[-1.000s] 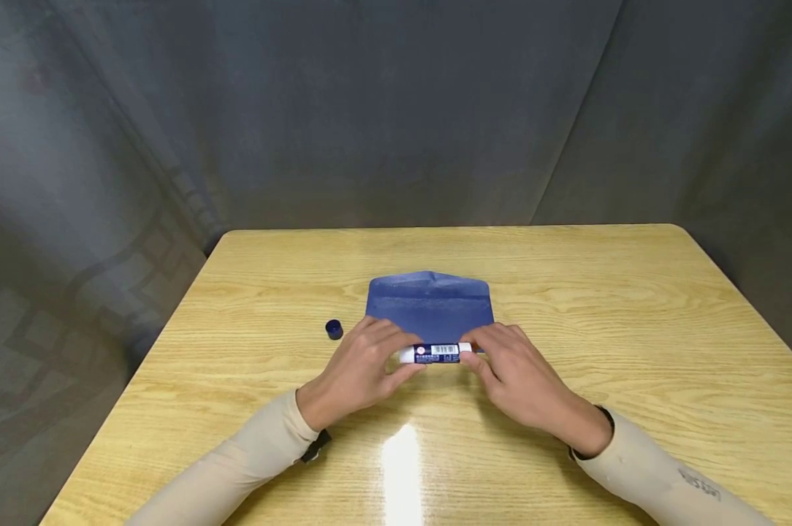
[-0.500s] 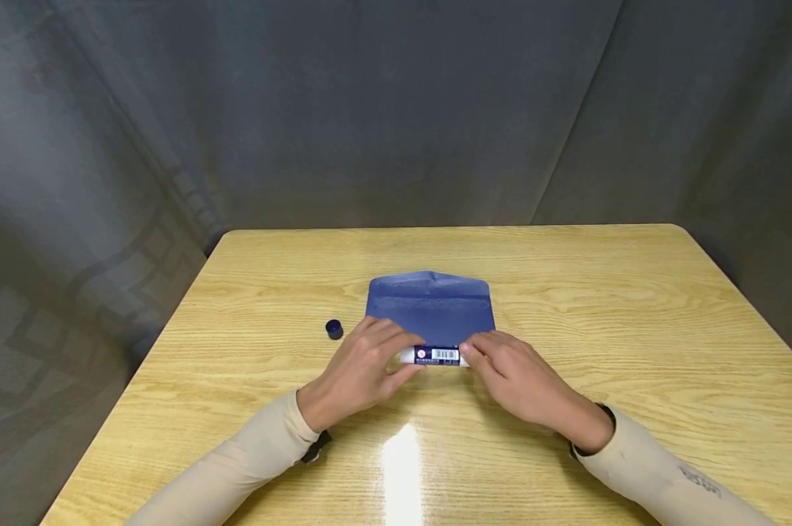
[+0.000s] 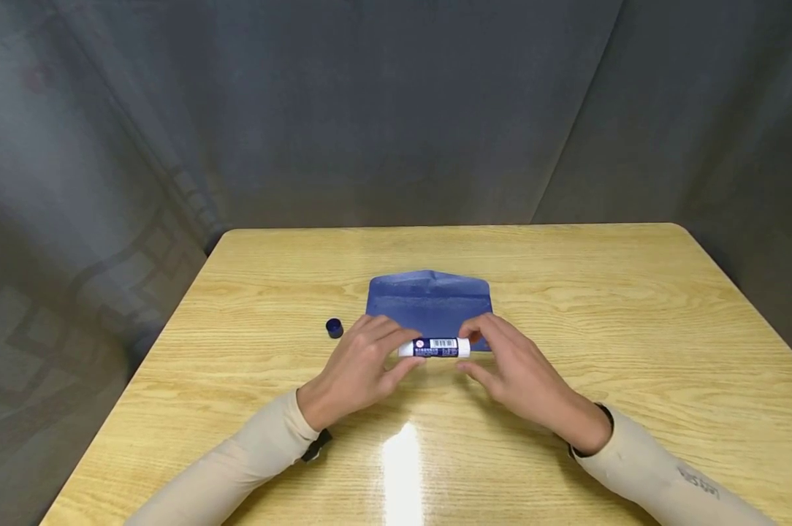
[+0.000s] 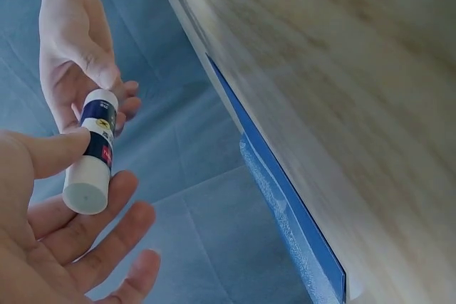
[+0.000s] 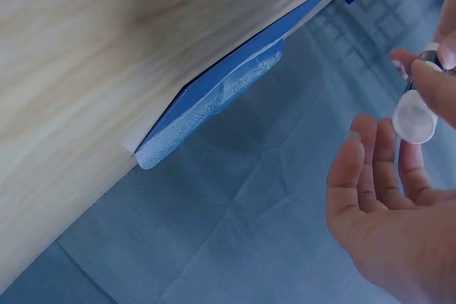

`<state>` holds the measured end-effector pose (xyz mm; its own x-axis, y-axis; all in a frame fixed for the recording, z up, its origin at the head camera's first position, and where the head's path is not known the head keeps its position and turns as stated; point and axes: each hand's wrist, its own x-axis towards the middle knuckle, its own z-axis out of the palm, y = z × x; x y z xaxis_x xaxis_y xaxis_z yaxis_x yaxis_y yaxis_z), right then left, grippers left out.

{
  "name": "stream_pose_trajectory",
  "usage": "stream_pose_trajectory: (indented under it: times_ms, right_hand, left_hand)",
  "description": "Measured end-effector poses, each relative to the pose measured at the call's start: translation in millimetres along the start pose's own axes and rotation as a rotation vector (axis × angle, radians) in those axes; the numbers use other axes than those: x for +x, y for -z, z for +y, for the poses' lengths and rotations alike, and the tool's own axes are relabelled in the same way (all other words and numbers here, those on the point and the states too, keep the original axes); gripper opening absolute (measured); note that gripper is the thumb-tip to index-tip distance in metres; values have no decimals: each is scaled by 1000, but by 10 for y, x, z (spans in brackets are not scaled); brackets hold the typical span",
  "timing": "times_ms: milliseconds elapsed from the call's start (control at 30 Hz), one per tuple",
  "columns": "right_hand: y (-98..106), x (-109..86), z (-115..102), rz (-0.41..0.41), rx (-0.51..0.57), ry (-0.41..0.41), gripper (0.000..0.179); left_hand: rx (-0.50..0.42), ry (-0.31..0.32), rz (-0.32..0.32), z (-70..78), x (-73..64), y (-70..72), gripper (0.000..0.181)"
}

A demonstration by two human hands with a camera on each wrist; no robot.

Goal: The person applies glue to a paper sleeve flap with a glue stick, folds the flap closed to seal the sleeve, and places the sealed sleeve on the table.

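Note:
A glue stick (image 3: 435,347) with a dark blue label and white ends lies level between the two hands, above the table. My left hand (image 3: 363,361) pinches its left end between thumb and fingers; the left wrist view shows that white end (image 4: 87,189) beside the spread fingers. Around the right end, my right hand (image 3: 517,372) has its thumb and fingers parted, the thumb below the stick in the head view. Behind the hands, a blue envelope (image 3: 429,307) lies with its flap raised to the far side, whitish smears on the flap (image 5: 214,101). Its near edge is partly hidden.
A dark blue cap (image 3: 334,328) stands on the wooden table (image 3: 593,292), left of the envelope. Grey curtains (image 3: 396,109) hang behind the table's far edge and along its sides.
The right thumb and fingers closed on the glue stick's right end half a second ago, and have now spread apart from it. The stick has risen slightly; the left hand keeps its pinch.

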<state>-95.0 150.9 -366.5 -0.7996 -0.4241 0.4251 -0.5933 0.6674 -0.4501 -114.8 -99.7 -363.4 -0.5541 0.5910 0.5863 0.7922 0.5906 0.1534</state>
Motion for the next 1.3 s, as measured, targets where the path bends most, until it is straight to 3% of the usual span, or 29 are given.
stream_pose_trajectory:
  times_ms: [833, 1100, 1300]
  right_hand:
    - [9, -15, 9, 0, -49, 1, 31]
    - [10, 1, -7, -58, -71, -50, 5]
    - [21, 8, -9, -130, -17, -122, 32]
  left_hand:
    - [0, -19, -2, 0, 3, -7, 25]
    - [4, -29, 6, 5, -2, -14, 27]
    - [8, -51, 10, 20, 4, -9, 28]
